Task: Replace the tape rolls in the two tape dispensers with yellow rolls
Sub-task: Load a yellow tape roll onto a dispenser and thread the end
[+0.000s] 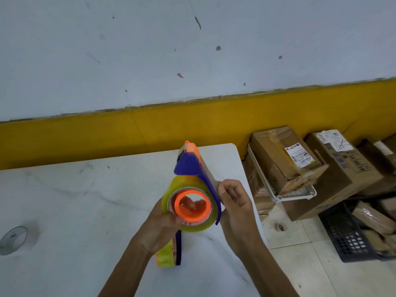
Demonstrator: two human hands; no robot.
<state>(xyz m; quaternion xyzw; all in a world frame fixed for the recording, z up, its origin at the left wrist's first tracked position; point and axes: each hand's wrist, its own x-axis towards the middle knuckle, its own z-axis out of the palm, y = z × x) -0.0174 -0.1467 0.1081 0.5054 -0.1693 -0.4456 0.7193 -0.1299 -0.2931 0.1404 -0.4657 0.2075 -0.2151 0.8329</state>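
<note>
Dispenser: blue-orange tape dispenser (192,168) with yellow roll (190,207), held above the desk (85,200).
Left hand (162,226): grip closed around roll.
Right hand (233,202): fingers pinching the dispenser's blue edge.
Around: clear roll (15,240) far left; cardboard boxes (300,163) on floor right.
Hidden: second dispenser (169,252) below, mostly covered by left wrist.

Cardboard boxes (287,159) (labelled) crowd a white tray (295,195) beside the table (64,200).

Blue-and-orange plastic tape dispenser (194,166) loaded with a yellow translucent tape roll (189,205), raised above the white desk (70,202).
The roll sits on the dispenser's orange hub, its open core facing the camera. A second yellow-and-orange dispenser (169,252) lies lower down, near the desk's front. A clear tape roll (15,240) rests at far left.
</note>
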